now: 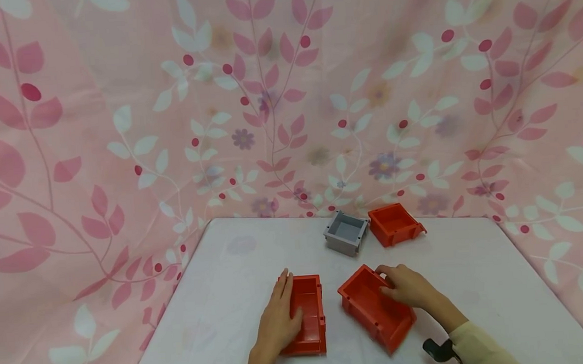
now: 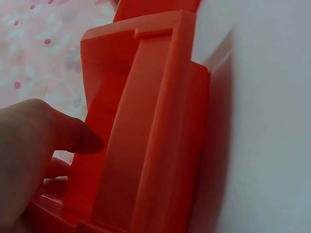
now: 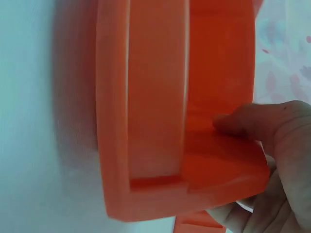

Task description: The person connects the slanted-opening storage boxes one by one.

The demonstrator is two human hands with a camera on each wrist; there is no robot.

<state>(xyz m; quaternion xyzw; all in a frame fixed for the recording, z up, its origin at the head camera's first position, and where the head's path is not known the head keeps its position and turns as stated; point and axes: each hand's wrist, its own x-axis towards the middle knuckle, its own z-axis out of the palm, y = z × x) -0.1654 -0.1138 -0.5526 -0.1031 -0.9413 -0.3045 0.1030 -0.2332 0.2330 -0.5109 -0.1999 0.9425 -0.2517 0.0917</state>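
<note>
Two red plastic bins are in my hands over the front of the white table. My left hand [image 1: 279,320] grips the left side wall of one red bin [image 1: 310,343], its thumb inside and its fingers along the outside; the left wrist view shows the thumb against that bin's inner wall [image 2: 131,126]. To the right, my right hand [image 1: 408,288] pinches the right wall of the other red bin [image 1: 372,304], which stands turned at an angle. In the right wrist view the thumb lies inside this bin [image 3: 155,111] and the fingers curl beneath its rim.
Toward the back of the white table [image 1: 238,295] stand a small grey bin [image 1: 346,231] and, close to its right, a third red bin [image 1: 395,223]. A pink flowered cloth [image 1: 278,122] hangs behind the table's far edge.
</note>
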